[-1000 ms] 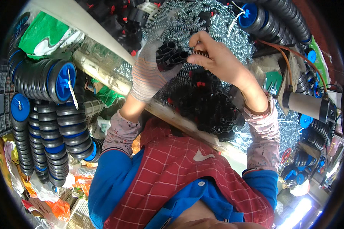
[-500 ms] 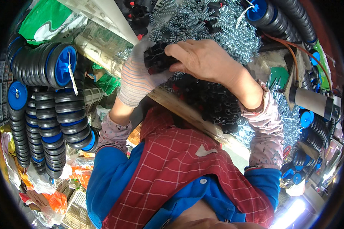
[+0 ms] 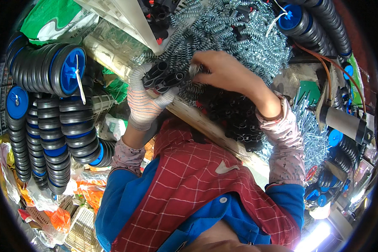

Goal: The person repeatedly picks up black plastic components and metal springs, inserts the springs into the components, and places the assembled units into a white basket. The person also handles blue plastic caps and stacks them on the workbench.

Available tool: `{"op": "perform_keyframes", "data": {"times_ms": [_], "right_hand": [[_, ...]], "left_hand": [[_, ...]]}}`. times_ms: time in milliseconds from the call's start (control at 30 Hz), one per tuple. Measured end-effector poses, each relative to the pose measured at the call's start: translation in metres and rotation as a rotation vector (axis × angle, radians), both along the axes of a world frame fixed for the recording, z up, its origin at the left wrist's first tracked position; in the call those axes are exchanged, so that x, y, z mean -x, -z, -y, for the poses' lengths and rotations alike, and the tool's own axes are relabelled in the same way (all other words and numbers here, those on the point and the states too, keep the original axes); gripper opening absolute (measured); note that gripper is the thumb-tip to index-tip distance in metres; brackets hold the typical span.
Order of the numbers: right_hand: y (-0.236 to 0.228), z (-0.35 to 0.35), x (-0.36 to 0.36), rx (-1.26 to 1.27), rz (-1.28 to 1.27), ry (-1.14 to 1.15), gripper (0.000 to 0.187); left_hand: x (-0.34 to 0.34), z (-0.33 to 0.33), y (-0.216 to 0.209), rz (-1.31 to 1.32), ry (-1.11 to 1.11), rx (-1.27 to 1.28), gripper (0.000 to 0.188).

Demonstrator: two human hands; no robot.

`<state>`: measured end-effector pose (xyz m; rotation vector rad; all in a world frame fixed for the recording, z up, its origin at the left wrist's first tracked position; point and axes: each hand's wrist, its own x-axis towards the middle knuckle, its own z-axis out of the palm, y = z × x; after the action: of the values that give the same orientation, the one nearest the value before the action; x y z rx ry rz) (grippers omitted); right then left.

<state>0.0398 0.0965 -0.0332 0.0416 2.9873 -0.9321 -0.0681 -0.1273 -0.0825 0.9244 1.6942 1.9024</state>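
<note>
Status, my read: mid-work, tubes in hand and plenty of loose stock around. Your gloved left hand [image 3: 145, 101] has fingers and thumb wrapped round the black plastic tubes [image 3: 168, 82], mouths showing, held up by the near-left side of the heap of coil springs [image 3: 243, 54]. Your right hand [image 3: 227, 73] is just beside those mouths, fingers and thumb bent toward each other; a pale blurred bit shows at the tips, can't tell what it is or whether you're pinching it. One mouth shows a paler ring inside, the other reads dark; can't confirm either as done. Left over: the springs, plus a pile of black plastic parts [image 3: 237, 115] below your right wrist, too tangled to count.

Edges: the wooden rail [image 3: 210, 130] cuts diagonally between your torso and the stock. The white panel [image 3: 126, 21] ends in a corner just above your left fingers, so up-left is tight. Metal rods [image 3: 313, 130] lie beyond your right forearm. Best room looks up and right, over the springs
</note>
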Motion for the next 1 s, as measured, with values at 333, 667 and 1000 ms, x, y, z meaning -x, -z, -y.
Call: {"op": "perform_keyframes", "data": {"times_ms": [333, 667, 1000], "right_hand": [[-0.034, -0.016, -0.063, 0.648, -0.102, 0.529, 0.026], [-0.031, 0.014, -0.086, 1.054, -0.117, 0.509, 0.032], [-0.050, 0.051, -0.095, 0.706, 0.117, 0.414, 0.021]], "left_hand": [[-0.026, -0.062, -0.002, -0.783, 0.105, 0.244, 0.076], [-0.029, -0.038, -0.022, -0.643, 0.156, 0.093, 0.061], [-0.051, -0.019, -0.030, -0.571, 0.280, 0.019, 0.028]]}}
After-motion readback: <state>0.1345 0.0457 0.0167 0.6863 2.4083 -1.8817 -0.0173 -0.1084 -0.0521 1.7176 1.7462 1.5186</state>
